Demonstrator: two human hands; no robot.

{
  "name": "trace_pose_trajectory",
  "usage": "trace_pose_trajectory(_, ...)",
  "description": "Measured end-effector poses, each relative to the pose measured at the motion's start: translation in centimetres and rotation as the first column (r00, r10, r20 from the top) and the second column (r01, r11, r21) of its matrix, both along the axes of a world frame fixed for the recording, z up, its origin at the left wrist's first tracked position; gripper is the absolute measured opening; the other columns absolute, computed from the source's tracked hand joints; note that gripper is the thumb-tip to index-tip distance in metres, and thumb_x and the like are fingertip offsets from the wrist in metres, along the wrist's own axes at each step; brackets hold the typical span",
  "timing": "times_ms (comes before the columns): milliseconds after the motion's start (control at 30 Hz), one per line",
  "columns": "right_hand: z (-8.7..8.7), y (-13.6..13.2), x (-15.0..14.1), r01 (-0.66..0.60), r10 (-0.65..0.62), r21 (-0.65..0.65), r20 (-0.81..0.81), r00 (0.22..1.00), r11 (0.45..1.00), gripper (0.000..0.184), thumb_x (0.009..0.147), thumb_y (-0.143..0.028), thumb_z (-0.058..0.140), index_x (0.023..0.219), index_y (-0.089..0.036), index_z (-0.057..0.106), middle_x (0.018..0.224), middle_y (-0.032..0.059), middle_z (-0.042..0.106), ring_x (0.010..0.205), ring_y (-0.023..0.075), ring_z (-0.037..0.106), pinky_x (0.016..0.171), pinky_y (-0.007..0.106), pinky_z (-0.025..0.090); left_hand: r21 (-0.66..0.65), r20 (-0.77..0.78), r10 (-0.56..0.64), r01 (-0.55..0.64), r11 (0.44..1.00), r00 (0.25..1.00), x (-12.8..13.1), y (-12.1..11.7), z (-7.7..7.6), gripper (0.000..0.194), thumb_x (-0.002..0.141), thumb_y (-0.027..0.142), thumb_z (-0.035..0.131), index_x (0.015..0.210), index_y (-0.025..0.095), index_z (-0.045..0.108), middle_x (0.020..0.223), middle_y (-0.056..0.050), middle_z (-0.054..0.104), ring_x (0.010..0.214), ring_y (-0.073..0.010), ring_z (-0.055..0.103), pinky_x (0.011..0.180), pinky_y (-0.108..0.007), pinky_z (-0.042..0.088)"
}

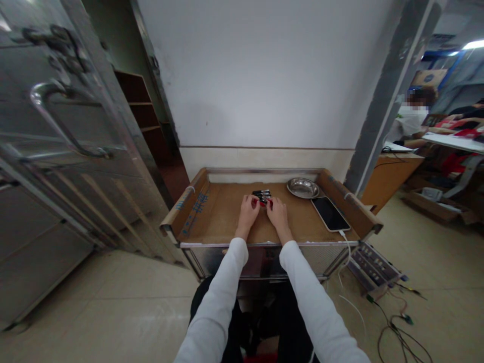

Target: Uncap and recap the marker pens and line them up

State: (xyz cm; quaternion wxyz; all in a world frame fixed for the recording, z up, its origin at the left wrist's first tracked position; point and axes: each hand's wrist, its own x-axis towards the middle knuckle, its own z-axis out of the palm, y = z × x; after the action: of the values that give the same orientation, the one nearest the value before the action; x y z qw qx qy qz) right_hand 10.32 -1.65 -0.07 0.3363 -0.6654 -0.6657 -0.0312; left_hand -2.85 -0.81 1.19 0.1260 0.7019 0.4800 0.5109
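Observation:
Both my hands rest on the cardboard-lined top of a metal cart (223, 212). My left hand (247, 212) and my right hand (277, 213) sit close together, fingers curled and pinched on a small red object (263, 202) between the fingertips. Just beyond the fingertips lie several small dark stick-like pieces (261, 193) in a short row. The red object is too small to name. White sleeves cover both arms.
A steel bowl (303, 187) stands at the cart's back right. A phone (330, 214) lies screen up on the right, with a white cable (347, 247) hanging off the front edge. A power strip (374, 264) and wires lie on the floor at right. A metal door (56, 151) stands left. Another person sits far right.

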Motion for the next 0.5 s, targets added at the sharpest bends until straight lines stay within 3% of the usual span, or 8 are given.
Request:
trace_pose_trajectory(233, -0.24, -0.01, 0.22, 0.089, -0.086, 0.077, -0.035, 0.996, 0.993, 0.025, 0.093, -0.024, 0.036, 0.094, -0.015, 0.06, 0.095, 0.0103, 0.063, 0.09, 0.0191, 0.054, 0.081, 0.03, 0.035, -0.086, -0.305, -0.046, 0.02, 0.996, 0.951, 0.26, -0.24, -0.48, 0.015, 0.076, 0.006, 0.056, 0.083, 0.019, 0.059, 0.089, -0.004, 0.057, 0.09, -0.0164, 0.057, 0.086, -0.031, 0.047)
trace_pose_trajectory(500, -0.16, -0.12, 0.17, 0.05, -0.05, 0.027, -0.005, 0.999, 0.998, 0.025, 0.093, -0.024, 0.037, 0.098, -0.015, 0.06, 0.098, 0.0095, 0.062, 0.091, 0.0183, 0.054, 0.081, 0.029, 0.034, -0.096, -0.355, 0.021, -0.058, 0.994, 0.935, 0.34, 0.02, -0.79, 0.015, 0.08, 0.006, 0.05, 0.088, 0.016, 0.057, 0.096, -0.007, 0.056, 0.095, -0.0182, 0.055, 0.089, -0.033, 0.044)
